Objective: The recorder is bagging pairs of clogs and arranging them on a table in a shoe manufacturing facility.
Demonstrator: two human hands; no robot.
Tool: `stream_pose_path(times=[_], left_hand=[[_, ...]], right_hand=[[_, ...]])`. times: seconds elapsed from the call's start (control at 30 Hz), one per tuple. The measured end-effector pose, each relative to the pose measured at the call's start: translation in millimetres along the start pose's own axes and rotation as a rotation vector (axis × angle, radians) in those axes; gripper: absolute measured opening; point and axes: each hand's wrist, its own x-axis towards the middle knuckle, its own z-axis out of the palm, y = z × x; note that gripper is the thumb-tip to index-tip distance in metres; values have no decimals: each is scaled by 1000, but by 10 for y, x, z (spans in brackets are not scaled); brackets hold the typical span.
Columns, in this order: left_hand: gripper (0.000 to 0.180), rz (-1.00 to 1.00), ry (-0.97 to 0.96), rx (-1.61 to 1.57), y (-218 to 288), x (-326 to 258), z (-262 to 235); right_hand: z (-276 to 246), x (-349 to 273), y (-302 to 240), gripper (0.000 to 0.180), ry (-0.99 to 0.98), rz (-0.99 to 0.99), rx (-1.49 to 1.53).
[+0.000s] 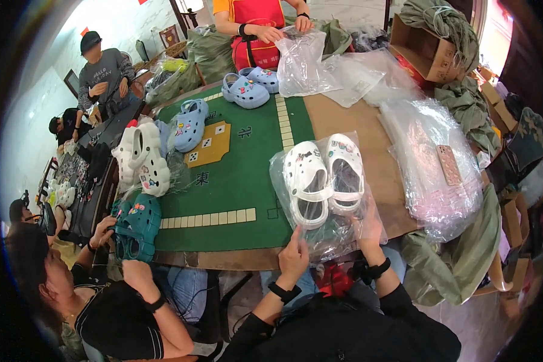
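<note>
A pair of white clogs (pixel 308 183) with small charms lies side by side at the near right part of the table, heels toward me. Clear film of a plastic bag (pixel 335 240) shows beneath and around them. My left hand (pixel 294 256) is closed on the bag's near edge, its fingertips by the left clog's heel. Beside the right clog, my right hand (pixel 370 229) grips the bag's other side; plastic partly covers its fingers. Each wrist wears a black band.
Clear bags (pixel 428 157) with a patterned phone (pixel 448 165) lie to the right. Blue clogs (pixel 245 90) and white clogs (pixel 143 158) stand across the green mat (pixel 235 163). At left a co-worker handles green clogs (pixel 140 223); another person opposite holds a bag (pixel 304 60).
</note>
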Motion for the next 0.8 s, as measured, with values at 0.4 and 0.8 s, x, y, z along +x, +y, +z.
stream_pose_path(times=[0.4, 0.8], left_hand=[[45, -50, -39, -16, 42, 21, -32], [34, -462, -26, -604, -84, 242, -420]], right_hand=[[-68, 34, 9, 88, -51, 38, 86], [-789, -331, 52, 68, -176, -469, -10]])
